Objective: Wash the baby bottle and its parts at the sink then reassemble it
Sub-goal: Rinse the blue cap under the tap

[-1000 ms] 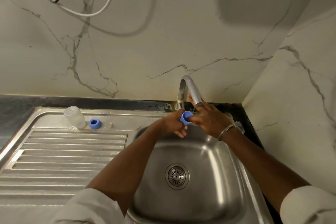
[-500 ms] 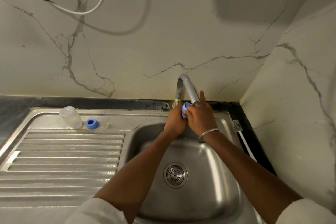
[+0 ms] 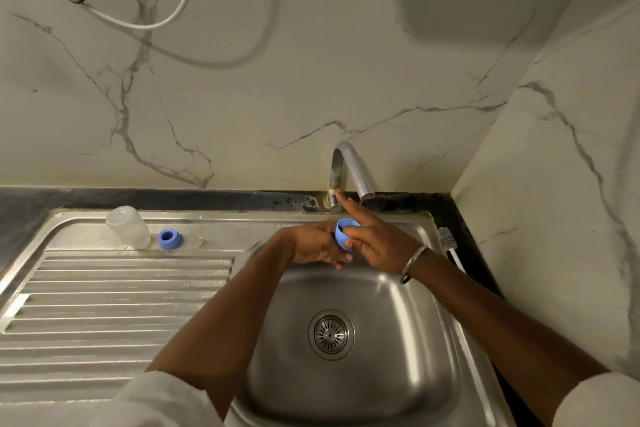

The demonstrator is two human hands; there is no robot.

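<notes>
as the left grip (image 3: pixel 317 248) holds the blue cap (image 3: pixel 343 236), right fingers (image 3: pixel 350 207) clasp it.

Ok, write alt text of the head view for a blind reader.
A person's left hand and right hand hold a small blue plastic cap over a stainless steel sink basin, by a curved grey metal tap. A clear plastic bottle and a blue plastic ring sit on the ribbed steel drainboard to the left.
</notes>
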